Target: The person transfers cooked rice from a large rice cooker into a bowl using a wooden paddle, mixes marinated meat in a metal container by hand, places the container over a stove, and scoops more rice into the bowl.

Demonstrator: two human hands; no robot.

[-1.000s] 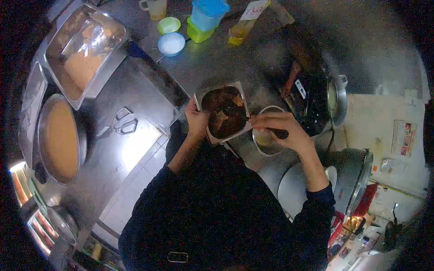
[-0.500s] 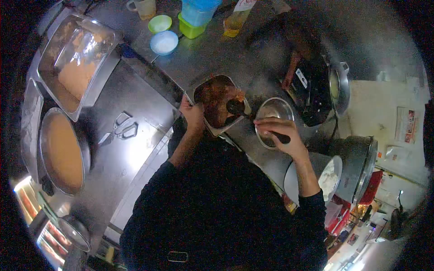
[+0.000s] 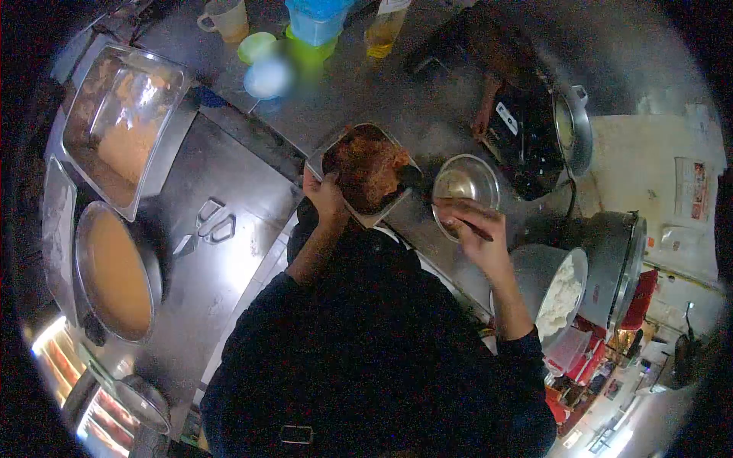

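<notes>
A square metal container (image 3: 372, 219) with reddish-brown saucy food (image 3: 366, 164) stands in front of me. My left hand (image 3: 327, 200) grips its near left edge, fingers closed on the rim. My right hand (image 3: 475, 225) is closed around the handle of a dark spoon (image 3: 479, 230); the spoon's dark head seems to be at the container's right edge, but it is hard to make out. Beneath and behind my right hand sits a round metal bowl (image 3: 466, 172), its near part hidden by the hand.
Left: scissors (image 3: 214, 223), a clear-sided tub (image 3: 126, 141), a pan of orange liquid (image 3: 114, 271). Back: a jug (image 3: 225, 19), a pale blue bowl (image 3: 267, 78), a bottle (image 3: 385, 30). Right: a black appliance (image 3: 527, 141) and a pot of white food (image 3: 563, 294).
The dark spoon head, earlier over the food, has shifted to the right, and more food shows. My right hand has moved slightly. My left hand still grips the container.
</notes>
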